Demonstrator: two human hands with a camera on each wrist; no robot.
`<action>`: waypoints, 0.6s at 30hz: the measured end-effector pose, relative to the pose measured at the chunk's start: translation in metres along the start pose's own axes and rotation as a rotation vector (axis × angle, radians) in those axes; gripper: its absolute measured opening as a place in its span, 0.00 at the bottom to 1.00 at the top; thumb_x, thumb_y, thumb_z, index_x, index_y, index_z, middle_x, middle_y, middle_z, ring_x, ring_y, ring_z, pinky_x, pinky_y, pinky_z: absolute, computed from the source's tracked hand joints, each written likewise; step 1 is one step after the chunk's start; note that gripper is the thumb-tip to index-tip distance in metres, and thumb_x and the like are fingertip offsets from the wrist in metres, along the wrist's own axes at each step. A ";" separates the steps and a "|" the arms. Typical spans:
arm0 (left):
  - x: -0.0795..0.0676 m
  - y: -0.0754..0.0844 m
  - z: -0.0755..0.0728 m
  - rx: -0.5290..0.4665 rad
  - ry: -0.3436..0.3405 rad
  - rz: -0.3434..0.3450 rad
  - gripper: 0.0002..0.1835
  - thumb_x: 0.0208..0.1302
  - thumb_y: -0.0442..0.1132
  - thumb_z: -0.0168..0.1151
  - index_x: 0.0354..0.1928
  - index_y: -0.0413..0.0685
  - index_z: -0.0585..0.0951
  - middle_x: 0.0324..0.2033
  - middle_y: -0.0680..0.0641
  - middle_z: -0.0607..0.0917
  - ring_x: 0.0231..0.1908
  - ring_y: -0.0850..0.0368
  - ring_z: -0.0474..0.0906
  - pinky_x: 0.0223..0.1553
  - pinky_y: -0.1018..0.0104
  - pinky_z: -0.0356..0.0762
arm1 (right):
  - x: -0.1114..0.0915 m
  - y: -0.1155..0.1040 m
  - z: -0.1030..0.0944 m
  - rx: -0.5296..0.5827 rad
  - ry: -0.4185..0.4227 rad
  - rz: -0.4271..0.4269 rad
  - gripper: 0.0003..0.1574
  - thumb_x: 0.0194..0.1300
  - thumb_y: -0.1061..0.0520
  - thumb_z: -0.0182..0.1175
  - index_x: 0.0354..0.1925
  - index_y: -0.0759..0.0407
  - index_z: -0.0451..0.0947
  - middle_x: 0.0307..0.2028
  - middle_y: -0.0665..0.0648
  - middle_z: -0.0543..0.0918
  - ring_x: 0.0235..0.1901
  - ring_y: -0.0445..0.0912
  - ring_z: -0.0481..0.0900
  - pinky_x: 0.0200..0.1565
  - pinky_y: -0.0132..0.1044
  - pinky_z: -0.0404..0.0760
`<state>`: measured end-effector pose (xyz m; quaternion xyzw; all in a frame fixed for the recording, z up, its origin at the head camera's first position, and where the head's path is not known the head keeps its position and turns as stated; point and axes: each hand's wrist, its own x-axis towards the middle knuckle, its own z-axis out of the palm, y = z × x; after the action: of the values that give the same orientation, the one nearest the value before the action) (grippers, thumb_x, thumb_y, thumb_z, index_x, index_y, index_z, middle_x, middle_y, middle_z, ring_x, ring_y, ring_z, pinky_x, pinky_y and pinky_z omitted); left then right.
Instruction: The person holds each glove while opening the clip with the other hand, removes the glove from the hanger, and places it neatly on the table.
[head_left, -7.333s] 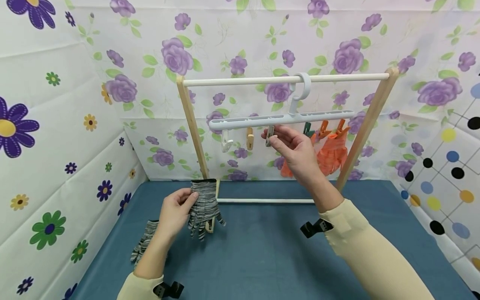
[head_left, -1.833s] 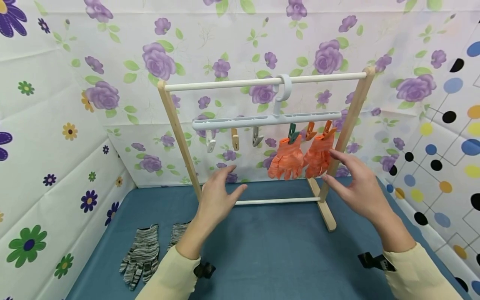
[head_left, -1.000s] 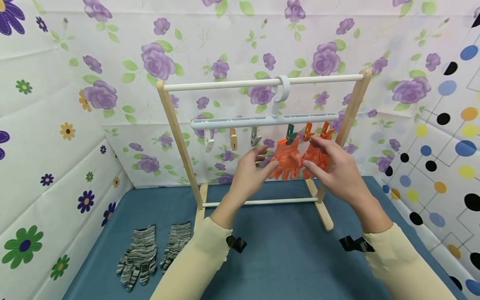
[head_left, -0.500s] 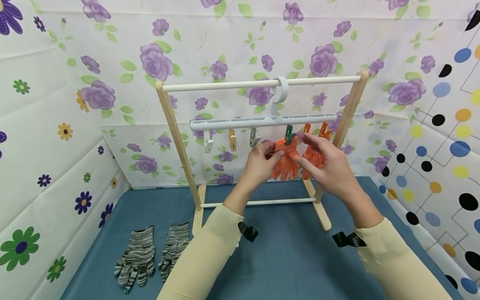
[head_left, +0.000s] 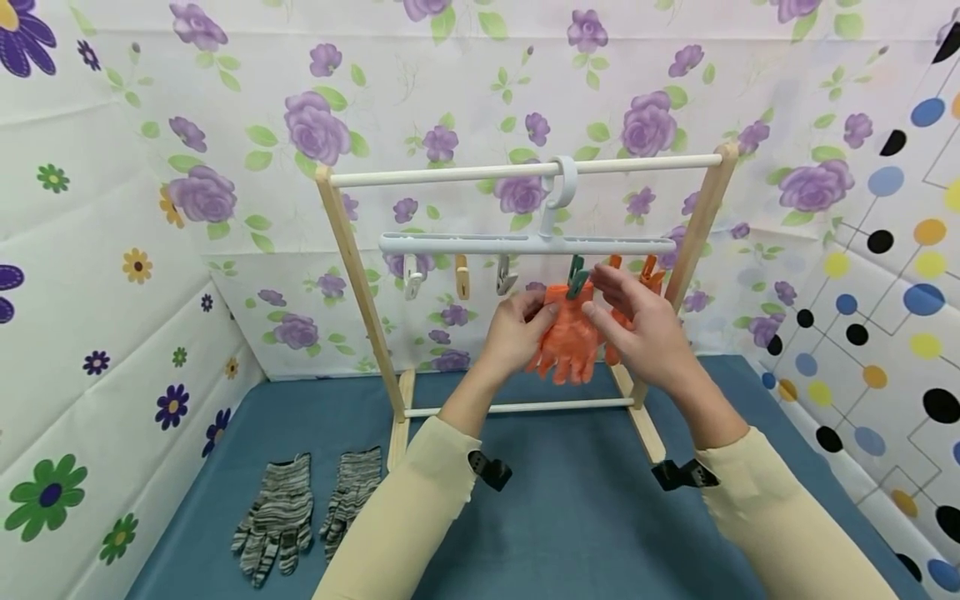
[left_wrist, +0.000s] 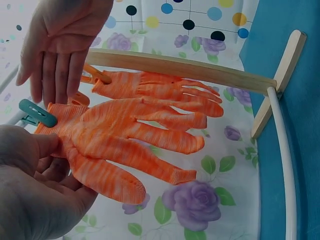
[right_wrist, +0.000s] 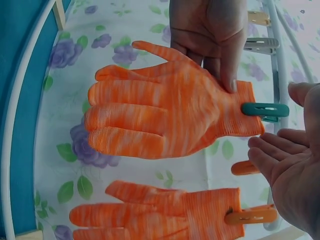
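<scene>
Left hand (head_left: pixel 516 333) pinches orange glove (head_left: pixel 570 337) at cuff (right_wrist: pixel 232 121), apparently steadying it: glove hangs from single green clip (right_wrist: pixel 265 109) under white hanger (head_left: pixel 480 244). Right hand (head_left: pixel 641 333) beside cuff, fingers (left_wrist: pixel 61 75) extended, gripping nothing.

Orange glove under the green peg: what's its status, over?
Left grip: pinching orange glove at cuff. Right grip: empty, near green peg. Glove: clamped by that peg. Nothing seen blocking; second orange glove hangs beside.
</scene>
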<state>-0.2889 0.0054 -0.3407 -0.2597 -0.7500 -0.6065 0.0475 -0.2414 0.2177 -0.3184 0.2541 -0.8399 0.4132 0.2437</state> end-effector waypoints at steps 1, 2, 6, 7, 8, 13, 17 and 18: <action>-0.001 0.001 0.000 -0.002 0.000 -0.004 0.14 0.83 0.40 0.58 0.58 0.39 0.85 0.43 0.44 0.89 0.40 0.52 0.86 0.44 0.62 0.84 | 0.001 0.000 0.001 0.011 -0.004 0.012 0.36 0.80 0.52 0.62 0.78 0.62 0.66 0.73 0.63 0.74 0.70 0.58 0.75 0.67 0.52 0.75; -0.002 0.001 -0.001 -0.006 -0.002 -0.008 0.15 0.83 0.40 0.58 0.59 0.38 0.85 0.43 0.43 0.89 0.40 0.52 0.86 0.43 0.61 0.85 | 0.001 0.000 0.003 0.022 -0.010 0.026 0.37 0.81 0.51 0.61 0.79 0.62 0.65 0.73 0.62 0.73 0.70 0.58 0.75 0.67 0.53 0.75; -0.006 0.004 -0.001 -0.031 -0.013 -0.026 0.15 0.84 0.40 0.57 0.61 0.38 0.83 0.44 0.44 0.88 0.41 0.52 0.86 0.43 0.62 0.85 | 0.005 -0.001 0.007 0.069 -0.027 0.070 0.37 0.84 0.48 0.57 0.80 0.62 0.62 0.75 0.63 0.71 0.72 0.58 0.73 0.68 0.56 0.74; -0.007 0.004 -0.001 -0.036 -0.014 -0.027 0.15 0.84 0.40 0.57 0.61 0.38 0.83 0.44 0.44 0.88 0.41 0.52 0.86 0.43 0.62 0.85 | 0.006 -0.002 0.008 0.076 -0.031 0.080 0.37 0.84 0.47 0.56 0.81 0.61 0.61 0.75 0.63 0.71 0.71 0.58 0.73 0.68 0.56 0.74; -0.008 0.004 -0.002 -0.037 -0.016 -0.026 0.15 0.84 0.40 0.57 0.61 0.38 0.83 0.44 0.44 0.88 0.41 0.52 0.86 0.43 0.63 0.85 | 0.007 -0.003 0.009 0.084 -0.033 0.091 0.37 0.85 0.47 0.55 0.81 0.60 0.61 0.74 0.63 0.72 0.71 0.58 0.74 0.67 0.56 0.74; -0.011 0.006 -0.003 -0.045 -0.023 -0.020 0.15 0.84 0.39 0.56 0.60 0.38 0.83 0.44 0.44 0.88 0.40 0.53 0.85 0.43 0.63 0.84 | 0.011 -0.008 0.012 0.137 -0.033 0.135 0.37 0.86 0.44 0.50 0.82 0.57 0.60 0.72 0.63 0.74 0.70 0.57 0.74 0.67 0.58 0.74; -0.013 0.006 -0.003 -0.066 -0.029 -0.020 0.14 0.84 0.39 0.56 0.60 0.37 0.83 0.43 0.43 0.88 0.39 0.53 0.85 0.41 0.63 0.84 | 0.016 -0.008 0.015 0.238 -0.028 0.161 0.36 0.87 0.44 0.47 0.82 0.59 0.60 0.73 0.62 0.73 0.72 0.55 0.71 0.71 0.56 0.70; -0.014 0.005 -0.003 -0.073 -0.030 -0.017 0.14 0.83 0.39 0.56 0.59 0.37 0.83 0.43 0.43 0.88 0.39 0.52 0.85 0.41 0.64 0.84 | 0.017 -0.008 0.016 0.278 -0.029 0.171 0.36 0.87 0.44 0.47 0.82 0.59 0.61 0.72 0.62 0.74 0.72 0.54 0.71 0.71 0.53 0.69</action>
<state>-0.2755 -0.0009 -0.3404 -0.2637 -0.7303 -0.6299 0.0216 -0.2525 0.1962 -0.3119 0.2189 -0.7966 0.5409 0.1582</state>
